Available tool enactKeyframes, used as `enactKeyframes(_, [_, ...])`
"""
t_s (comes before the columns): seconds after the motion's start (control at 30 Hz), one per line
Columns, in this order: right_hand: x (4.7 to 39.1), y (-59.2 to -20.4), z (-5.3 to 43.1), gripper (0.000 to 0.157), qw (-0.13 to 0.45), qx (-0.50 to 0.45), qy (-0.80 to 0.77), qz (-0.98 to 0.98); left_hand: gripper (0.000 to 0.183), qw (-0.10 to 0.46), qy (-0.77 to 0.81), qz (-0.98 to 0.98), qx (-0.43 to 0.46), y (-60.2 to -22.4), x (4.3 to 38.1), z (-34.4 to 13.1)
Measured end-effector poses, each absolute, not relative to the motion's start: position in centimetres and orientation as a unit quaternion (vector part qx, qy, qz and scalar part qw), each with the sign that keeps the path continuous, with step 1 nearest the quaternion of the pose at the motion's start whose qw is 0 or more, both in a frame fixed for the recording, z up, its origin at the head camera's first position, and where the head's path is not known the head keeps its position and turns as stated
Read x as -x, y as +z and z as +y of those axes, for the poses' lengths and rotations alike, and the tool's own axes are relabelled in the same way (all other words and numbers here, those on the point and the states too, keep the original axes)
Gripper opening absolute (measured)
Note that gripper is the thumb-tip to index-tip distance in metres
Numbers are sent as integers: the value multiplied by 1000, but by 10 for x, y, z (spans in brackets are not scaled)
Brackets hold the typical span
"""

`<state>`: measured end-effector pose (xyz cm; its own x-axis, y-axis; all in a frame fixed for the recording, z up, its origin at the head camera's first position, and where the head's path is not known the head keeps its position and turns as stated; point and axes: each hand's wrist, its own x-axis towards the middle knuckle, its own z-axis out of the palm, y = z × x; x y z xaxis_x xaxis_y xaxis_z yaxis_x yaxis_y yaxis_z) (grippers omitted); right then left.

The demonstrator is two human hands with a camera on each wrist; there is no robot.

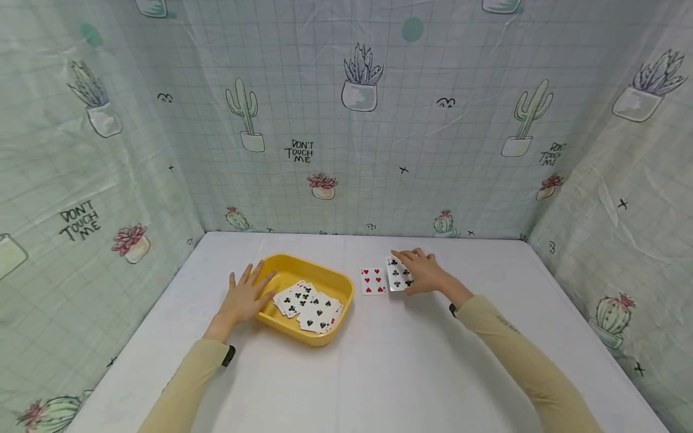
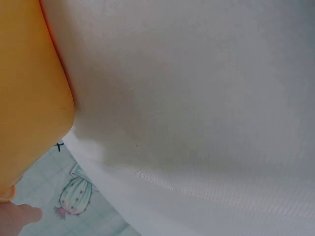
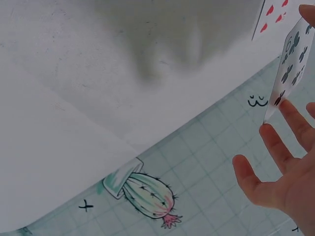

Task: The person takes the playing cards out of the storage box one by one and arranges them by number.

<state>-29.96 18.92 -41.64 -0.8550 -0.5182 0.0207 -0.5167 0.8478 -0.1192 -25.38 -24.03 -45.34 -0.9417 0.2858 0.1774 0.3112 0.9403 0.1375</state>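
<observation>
My left hand (image 1: 245, 299) rests at the left end of a yellow plastic tray (image 1: 316, 340), fingers spread out and touching its rim. Inside the tray lies a loose heap of face-up playing cards (image 1: 319, 313), with clubs and spades showing. To the tray's right, a six of hearts card (image 1: 373, 281) lies face up on the table. Just beside it my right hand (image 1: 426, 274) pinches a six of clubs card (image 1: 397, 279) between thumb and fingertips. In the right wrist view that clubs card (image 3: 293, 64) stands tilted, held at opposite edges.
A white table (image 1: 379, 373) spreads beneath everything. Patterned cloth (image 1: 325, 120) with printed cacti hangs behind it and along both sides. The left wrist view shows mostly the tray's outer wall (image 2: 32, 88) and the table surface.
</observation>
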Motion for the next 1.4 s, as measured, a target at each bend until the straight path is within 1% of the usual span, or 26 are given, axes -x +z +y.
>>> enactKeyframes(0.3, [313, -430, 197, 95, 42, 244, -60, 967, 52, 83, -90, -980, 154, -451, 253, -240])
enactKeyframes(0.5, [318, -435, 198, 96, 63, 238, -67, 967, 52, 73, -91, -982, 150, -452, 253, -240])
enactKeyframes(0.83, [320, -441, 200, 93, 78, 232, -73, 967, 52, 69, -93, -983, 144, -452, 252, -240])
enactKeyframes(1.03, [324, -450, 201, 92, 88, 228, -82, 966, 52, 75, -97, -982, 144, -454, 250, -239])
enactKeyframes(1.4, [325, -457, 204, 91, 87, 241, -71, 964, 52, 78, -96, -983, 138, -453, 243, -236])
